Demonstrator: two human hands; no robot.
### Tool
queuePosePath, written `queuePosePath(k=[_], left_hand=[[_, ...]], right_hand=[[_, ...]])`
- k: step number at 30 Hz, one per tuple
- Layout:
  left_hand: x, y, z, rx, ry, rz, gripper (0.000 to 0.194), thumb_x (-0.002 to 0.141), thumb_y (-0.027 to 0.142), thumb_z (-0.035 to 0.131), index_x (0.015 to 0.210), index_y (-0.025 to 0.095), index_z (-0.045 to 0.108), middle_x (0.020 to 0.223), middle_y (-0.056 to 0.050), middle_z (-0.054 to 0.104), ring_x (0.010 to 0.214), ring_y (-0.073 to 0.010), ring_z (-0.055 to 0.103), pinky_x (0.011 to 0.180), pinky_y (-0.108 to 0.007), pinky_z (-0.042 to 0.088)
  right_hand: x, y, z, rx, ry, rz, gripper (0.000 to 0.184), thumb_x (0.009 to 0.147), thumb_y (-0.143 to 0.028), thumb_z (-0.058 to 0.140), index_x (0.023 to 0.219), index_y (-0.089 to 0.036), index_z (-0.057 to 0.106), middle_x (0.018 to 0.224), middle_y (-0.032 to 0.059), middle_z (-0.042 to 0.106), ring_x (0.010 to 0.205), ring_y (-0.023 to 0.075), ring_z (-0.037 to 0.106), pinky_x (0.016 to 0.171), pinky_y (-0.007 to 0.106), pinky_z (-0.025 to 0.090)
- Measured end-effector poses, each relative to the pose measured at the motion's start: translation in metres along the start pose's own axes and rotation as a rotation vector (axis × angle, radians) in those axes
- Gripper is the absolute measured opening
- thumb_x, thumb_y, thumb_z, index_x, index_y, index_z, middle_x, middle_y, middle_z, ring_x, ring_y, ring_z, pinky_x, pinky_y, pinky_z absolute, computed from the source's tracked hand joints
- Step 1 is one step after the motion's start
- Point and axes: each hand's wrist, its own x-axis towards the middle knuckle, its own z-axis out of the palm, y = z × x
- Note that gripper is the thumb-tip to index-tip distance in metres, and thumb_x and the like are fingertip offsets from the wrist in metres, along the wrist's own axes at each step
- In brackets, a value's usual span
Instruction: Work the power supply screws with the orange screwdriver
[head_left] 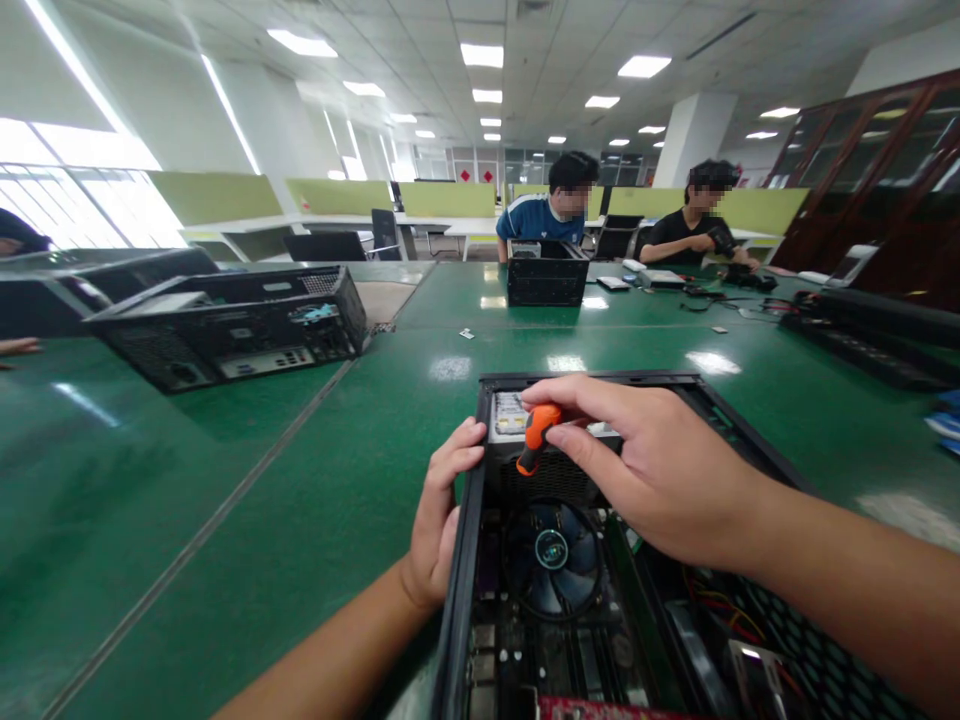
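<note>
An open black computer case lies in front of me on the green table. Inside it I see a blue CPU fan, a grey power supply box and coloured wires. My right hand is closed round an orange-handled screwdriver, held over the power supply box. My left hand grips the case's left wall, fingers curled over its rim.
A second black computer case lies at the left, a third at the far side. Two people sit behind the far edge. Small screws and parts lie on the table. Dark equipment stretches along the right.
</note>
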Motion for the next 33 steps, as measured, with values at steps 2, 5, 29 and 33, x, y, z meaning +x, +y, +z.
queuePosePath(k=[2,5,29,33], left_hand=[[0.0026,0.0019,0.0006,0.003,0.001,0.005,0.053,0.130,0.036,0.068,0.183,0.033,0.070,0.186,-0.014,0.078,0.184,-0.0349,0.070,0.155,-0.059,0.058],[0.0048,0.0036,0.0016,0.005,-0.009,0.012,0.054,0.130,0.037,0.069,0.184,0.034,0.069,0.186,-0.014,0.078,0.184,-0.0357,0.070,0.154,-0.060,0.058],[0.0019,0.0003,0.0014,0.026,0.011,0.001,0.054,0.128,0.037,0.071,0.182,0.035,0.070,0.185,-0.014,0.079,0.181,-0.0370,0.073,0.151,-0.064,0.061],[0.0015,-0.0002,0.0018,0.016,0.015,0.000,0.052,0.129,0.039,0.070,0.181,0.035,0.071,0.184,-0.014,0.080,0.180,-0.0377,0.073,0.152,-0.064,0.061]], right_hand=[[0.0009,0.0011,0.0013,0.002,-0.005,-0.002,0.032,0.120,-0.018,0.068,0.142,-0.021,0.091,0.140,0.0110,0.101,0.123,0.0290,0.098,0.110,0.041,0.078],[0.0018,0.0019,0.0016,0.000,-0.005,-0.006,0.033,0.120,-0.017,0.067,0.144,-0.020,0.091,0.139,0.0112,0.102,0.123,0.0284,0.098,0.113,0.041,0.078],[0.0098,-0.0047,0.0062,0.057,0.014,0.137,0.017,0.106,-0.024,0.095,0.101,-0.026,0.079,0.100,0.0035,0.094,0.088,0.0237,0.088,0.084,0.035,0.069],[0.0082,-0.0004,0.0074,0.031,-0.046,0.032,0.013,0.116,-0.020,0.077,0.125,-0.022,0.087,0.128,0.0134,0.099,0.112,0.0296,0.094,0.104,0.044,0.074]])
